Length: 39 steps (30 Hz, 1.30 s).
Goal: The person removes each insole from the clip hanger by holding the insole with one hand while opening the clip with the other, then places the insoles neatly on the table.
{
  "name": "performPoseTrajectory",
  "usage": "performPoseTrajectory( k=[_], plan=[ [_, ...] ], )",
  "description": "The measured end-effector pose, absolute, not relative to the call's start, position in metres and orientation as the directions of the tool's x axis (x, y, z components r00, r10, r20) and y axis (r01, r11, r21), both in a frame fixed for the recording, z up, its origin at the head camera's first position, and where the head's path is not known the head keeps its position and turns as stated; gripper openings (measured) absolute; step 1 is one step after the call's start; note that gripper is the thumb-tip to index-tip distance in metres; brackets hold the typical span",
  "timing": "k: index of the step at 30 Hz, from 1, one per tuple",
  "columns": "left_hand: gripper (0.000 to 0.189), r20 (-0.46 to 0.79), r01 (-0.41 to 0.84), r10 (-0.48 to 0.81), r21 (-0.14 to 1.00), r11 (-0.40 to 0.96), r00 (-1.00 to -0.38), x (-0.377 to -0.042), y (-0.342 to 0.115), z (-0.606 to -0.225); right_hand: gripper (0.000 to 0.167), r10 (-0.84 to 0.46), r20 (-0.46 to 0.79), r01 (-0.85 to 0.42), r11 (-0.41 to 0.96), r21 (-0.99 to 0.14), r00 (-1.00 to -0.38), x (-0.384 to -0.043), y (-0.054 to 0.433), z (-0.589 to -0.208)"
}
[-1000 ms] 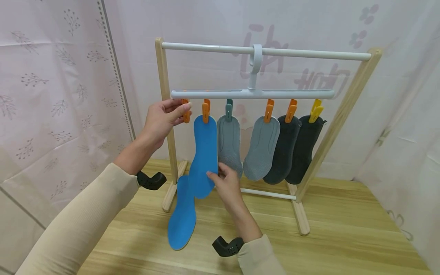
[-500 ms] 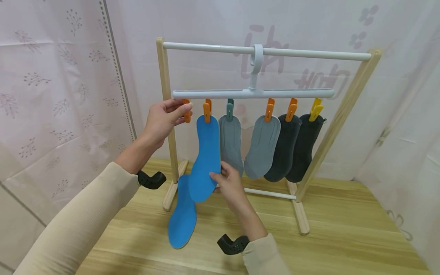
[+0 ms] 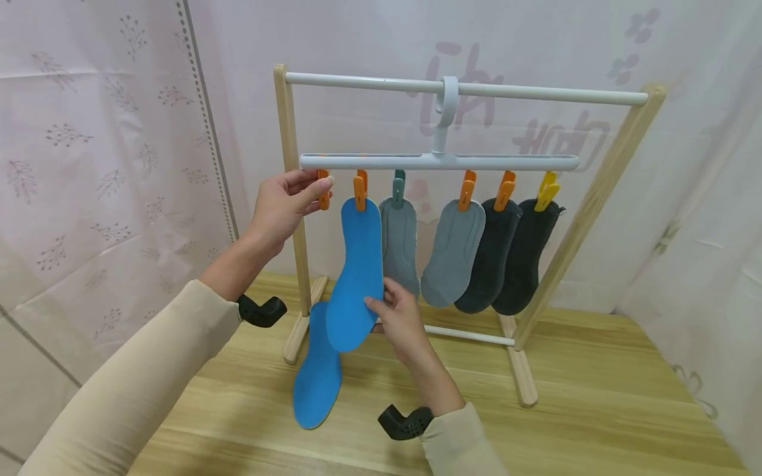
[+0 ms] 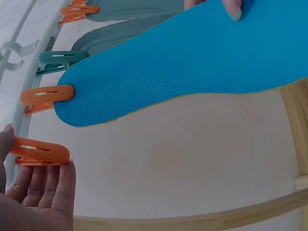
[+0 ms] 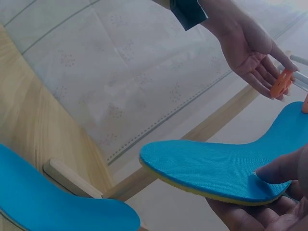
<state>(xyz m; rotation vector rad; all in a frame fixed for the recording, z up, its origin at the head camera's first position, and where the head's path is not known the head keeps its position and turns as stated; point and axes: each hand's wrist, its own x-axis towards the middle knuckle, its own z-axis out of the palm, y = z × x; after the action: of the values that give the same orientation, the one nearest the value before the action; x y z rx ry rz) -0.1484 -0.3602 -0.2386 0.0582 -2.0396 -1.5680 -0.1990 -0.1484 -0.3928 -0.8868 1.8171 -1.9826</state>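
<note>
Handling of paired insoles, with places given from the white plastic hanger bar (image 3: 500, 162). A flat, fabric-faced blue insole (image 3: 357, 277) hangs below the bar's left half, its narrow end held in a small orange plastic clip (image 3: 360, 190), its broad end slanting down and forward of the bar. The right hand (image 3: 406, 325) pinches that broad end at its edge; the left hand (image 3: 278, 210) grasps a second orange plastic clip (image 3: 324, 192) at the bar's left end between thumb and fingers. A matching loose blue insole (image 3: 317, 383) lies on the pale wooden tabletop (image 3: 595, 396), below the bar's left end. The step in hand is judged to be steadying the hung piece while an end clip is handled; whether it is being put up or taken down cannot be told. The next move probably calls for squeezing a clip open with the broad end supported. Only the head view gives the full row, including two grey insoles (image 3: 454, 254) and two black insoles (image 3: 526, 258) beneath the bar. The left wrist view shows the grasped clip bearing no insole; the right wrist view reveals fingers under the hung insole and its yellow lower layer.
</note>
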Motion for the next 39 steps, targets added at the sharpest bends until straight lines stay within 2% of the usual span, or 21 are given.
performPoseTrajectory(
  k=[7, 15, 23, 31, 39],
  plan=[
    [0.05, 0.417, 0.295, -0.341, 0.887, 0.355, -0.842, -0.145, -0.362, -0.237, 0.049, -0.583, 0.217, -0.165, -0.141, -0.976, -0.783, -0.199, -0.151, -0.39],
    [0.056, 0.401, 0.284, -0.261, 0.875, 0.391, -0.878, -0.142, -0.364, -0.242, 0.051, -0.576, 0.223, -0.181, -0.13, -0.975, -0.786, -0.199, -0.153, -0.39],
    [0.064, 0.389, 0.248, -0.272, 0.866, 0.435, -0.88, -0.136, -0.359, -0.258, 0.048, -0.536, 0.246, -0.206, -0.135, -0.969, -0.807, -0.198, -0.155, -0.388],
    [0.055, 0.284, 0.172, -0.254, 0.907, 0.385, -0.925, -0.117, -0.348, -0.285, 0.045, -0.527, 0.248, -0.213, -0.127, -0.969, -0.813, -0.196, -0.157, -0.389],
    [0.05, 0.423, 0.272, -0.235, 0.832, 0.483, -0.875, -0.106, -0.334, -0.305, 0.045, -0.523, 0.235, -0.202, -0.12, -0.972, -0.819, -0.196, -0.157, -0.387]
  ],
)
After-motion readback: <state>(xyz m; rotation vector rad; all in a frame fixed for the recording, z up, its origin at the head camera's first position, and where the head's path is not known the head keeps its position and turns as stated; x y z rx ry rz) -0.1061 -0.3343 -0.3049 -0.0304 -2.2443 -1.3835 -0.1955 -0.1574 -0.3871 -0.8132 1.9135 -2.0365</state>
